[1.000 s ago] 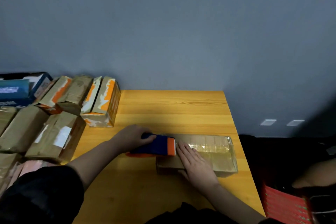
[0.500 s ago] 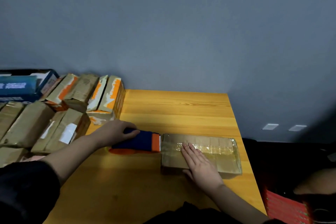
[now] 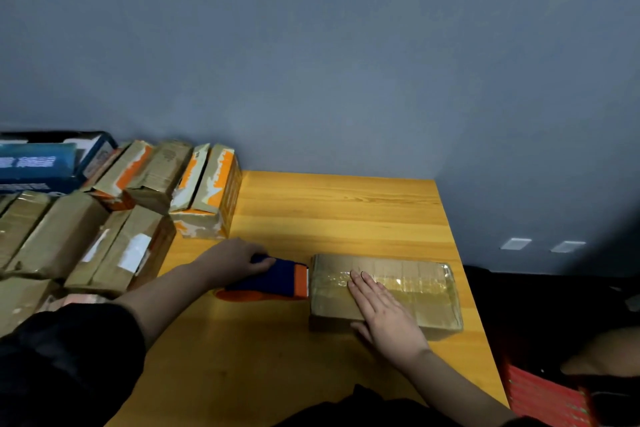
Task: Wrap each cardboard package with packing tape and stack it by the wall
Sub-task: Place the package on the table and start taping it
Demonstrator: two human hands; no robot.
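A flat cardboard package (image 3: 415, 284), glossy with clear tape, lies on the wooden table (image 3: 329, 218) near its right edge. My right hand (image 3: 381, 308) presses flat on its top, fingers straight, thumb down the near side. My left hand (image 3: 235, 258) grips the blue and orange tape dispenser (image 3: 277, 279), which sits on the table with its orange end against the package's left end.
Several taped cardboard packages (image 3: 86, 236) are piled at the left, with orange-printed boxes (image 3: 211, 198) leaning by the grey wall (image 3: 346, 62). A blue box (image 3: 38, 163) sits at the far left. A red crate (image 3: 543, 395) stands below the table's right edge.
The dispenser slid left off the package top to its left end, with my left hand on it. My right hand stayed flat on the package.
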